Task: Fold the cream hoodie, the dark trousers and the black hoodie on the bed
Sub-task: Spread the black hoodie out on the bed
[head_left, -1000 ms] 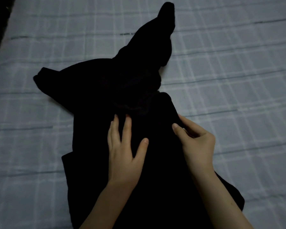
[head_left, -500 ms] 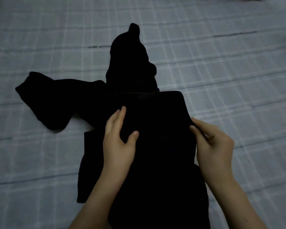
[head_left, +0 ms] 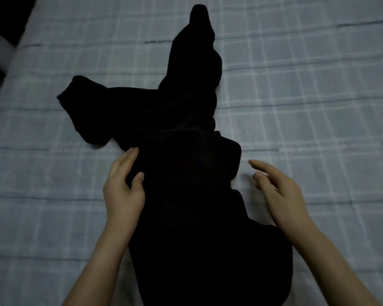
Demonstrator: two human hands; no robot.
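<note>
Right hand (head_left: 276, 191) released black hoodie (head_left: 186, 173), fingers now spread above bed (head_left: 318, 107); left hand (head_left: 124, 193) presses flat at edge. Outstretched sleeve (head_left: 84, 115) likely folds next.

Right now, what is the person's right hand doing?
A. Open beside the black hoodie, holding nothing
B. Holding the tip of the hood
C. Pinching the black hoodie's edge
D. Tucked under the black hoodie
A: the right hand is over the checked bedsheet, just off the side of the black hoodie, and its fingers are loosely spread with nothing between them.
</note>
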